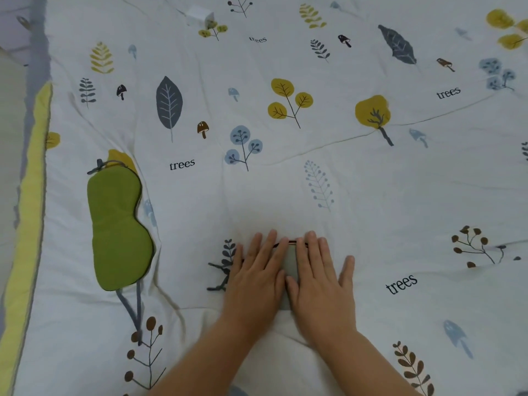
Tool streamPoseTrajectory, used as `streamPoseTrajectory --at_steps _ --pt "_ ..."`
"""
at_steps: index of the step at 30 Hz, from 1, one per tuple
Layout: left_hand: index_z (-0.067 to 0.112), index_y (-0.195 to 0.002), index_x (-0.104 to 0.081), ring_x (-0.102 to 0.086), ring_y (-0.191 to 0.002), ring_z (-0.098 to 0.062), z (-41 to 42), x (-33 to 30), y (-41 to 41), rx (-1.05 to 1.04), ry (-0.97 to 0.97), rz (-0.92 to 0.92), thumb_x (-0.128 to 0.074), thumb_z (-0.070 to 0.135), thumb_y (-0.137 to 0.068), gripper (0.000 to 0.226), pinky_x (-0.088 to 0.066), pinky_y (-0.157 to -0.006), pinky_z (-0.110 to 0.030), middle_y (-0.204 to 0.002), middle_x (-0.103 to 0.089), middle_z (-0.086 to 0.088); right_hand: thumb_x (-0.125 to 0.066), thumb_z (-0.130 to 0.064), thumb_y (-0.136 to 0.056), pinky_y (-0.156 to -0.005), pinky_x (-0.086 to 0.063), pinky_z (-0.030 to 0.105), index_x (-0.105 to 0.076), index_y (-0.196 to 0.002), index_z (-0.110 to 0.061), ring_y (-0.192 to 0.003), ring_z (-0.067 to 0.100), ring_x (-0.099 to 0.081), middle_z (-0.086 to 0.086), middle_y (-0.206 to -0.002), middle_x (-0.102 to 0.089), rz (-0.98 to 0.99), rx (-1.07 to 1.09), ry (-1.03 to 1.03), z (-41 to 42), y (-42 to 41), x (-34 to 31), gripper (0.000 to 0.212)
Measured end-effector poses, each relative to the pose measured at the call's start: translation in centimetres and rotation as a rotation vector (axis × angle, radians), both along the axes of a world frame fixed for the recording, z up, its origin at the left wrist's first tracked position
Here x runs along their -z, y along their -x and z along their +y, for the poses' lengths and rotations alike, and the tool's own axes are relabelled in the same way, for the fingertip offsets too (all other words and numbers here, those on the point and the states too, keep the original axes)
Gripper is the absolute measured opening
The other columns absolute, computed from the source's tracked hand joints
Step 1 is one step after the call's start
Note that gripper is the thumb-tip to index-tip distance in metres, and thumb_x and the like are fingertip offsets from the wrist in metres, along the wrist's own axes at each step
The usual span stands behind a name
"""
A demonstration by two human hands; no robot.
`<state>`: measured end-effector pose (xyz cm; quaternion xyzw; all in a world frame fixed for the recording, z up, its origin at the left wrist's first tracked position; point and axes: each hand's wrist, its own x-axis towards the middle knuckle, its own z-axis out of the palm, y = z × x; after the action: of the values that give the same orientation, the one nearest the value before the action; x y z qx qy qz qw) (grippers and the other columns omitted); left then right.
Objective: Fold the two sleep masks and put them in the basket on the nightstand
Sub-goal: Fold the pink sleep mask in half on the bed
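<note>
The task looks barely half begun; the green sleep mask (pixel 118 227) lies flat and unfolded near the left edge of the quilt (pixel 371 195), well apart from the hands; the grey sleep mask (pixel 290 265) sits folded beneath both palms; no basket shows. The left hand (pixel 257 272) and right hand (pixel 320 278) press side by side, fingers spread flat, gripping nothing.

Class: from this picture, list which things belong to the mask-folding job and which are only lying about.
Belonging to the job:
green sleep mask, flat and unfolded
grey sleep mask, pressed under the left hand and right hand

Lying about:
printed quilt
small white object at the top
</note>
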<state>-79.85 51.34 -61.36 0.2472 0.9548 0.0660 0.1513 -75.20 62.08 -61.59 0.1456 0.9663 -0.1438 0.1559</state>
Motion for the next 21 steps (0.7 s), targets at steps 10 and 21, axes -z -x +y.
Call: streamPoseTrajectory --at_steps 10,21 --pt "0.018 -0.135 -0.036 -0.044 -0.121 -0.028 0.1 -0.8 1.7 -0.146 -0.123 -0.089 -0.039 0.03 -0.088 0.048 -0.034 -0.102 -0.037 -0.131 -0.051 -0.009 -0.035 -0.034 -0.094 -0.105 -0.033 0.042 -0.025 -0.143 -0.019 -0.129 0.026 -0.038 0.008 -0.143 -0.04 0.12 0.082 0.146 1.9 1.2 -2.0 0.052" --pt "0.01 -0.101 -0.044 -0.057 -0.095 -0.032 1.0 -3.0 3.3 -0.348 -0.233 -0.433 -0.043 0.03 -0.09 0.023 -0.035 -0.072 -0.032 -0.103 -0.063 -0.015 -0.048 -0.033 -0.089 -0.067 -0.04 0.035 -0.038 -0.085 -0.015 -0.082 0.032 -0.056 0.014 -0.089 -0.062 0.031 0.431 0.396 2.7 2.4 -3.5 0.021"
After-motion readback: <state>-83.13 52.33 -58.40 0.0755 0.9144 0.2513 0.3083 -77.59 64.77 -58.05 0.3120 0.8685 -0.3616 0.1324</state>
